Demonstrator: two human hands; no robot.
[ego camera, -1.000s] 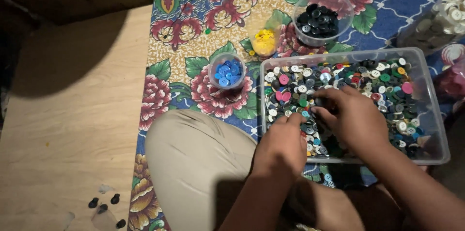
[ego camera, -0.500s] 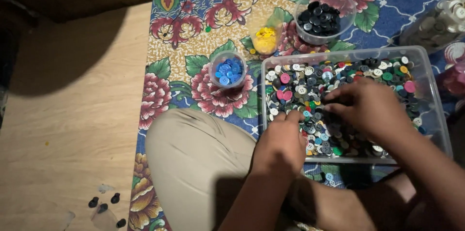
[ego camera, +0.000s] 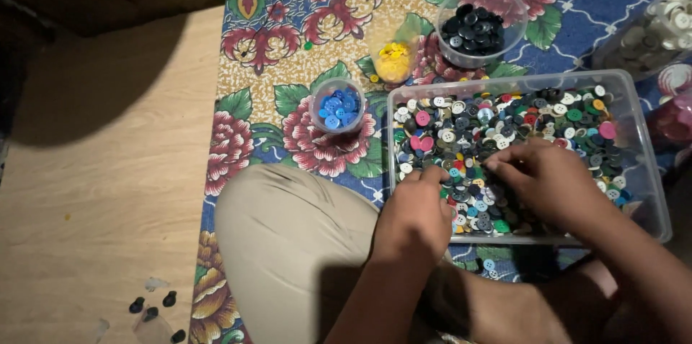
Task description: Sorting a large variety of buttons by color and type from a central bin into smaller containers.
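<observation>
We see both hands in the clear bin (ego camera: 644, 171) of mixed buttons (ego camera: 504, 124), sitting on the floral mat (ego camera: 288, 19). Left hand (ego camera: 414, 214) rests at the bin's near-left edge, fingers curled together over buttons; can't tell if its grip holds one. Right hand (ego camera: 551, 178) is mid-bin, fingertips pinched together at the pile; what it grips, if anything, is hidden. Just left of the bin: blue cup (ego camera: 337, 104). Behind it: yellow cup (ego camera: 393, 61), black bowl (ego camera: 481, 27). White buttons (ego camera: 667, 27) sit at far right.
</observation>
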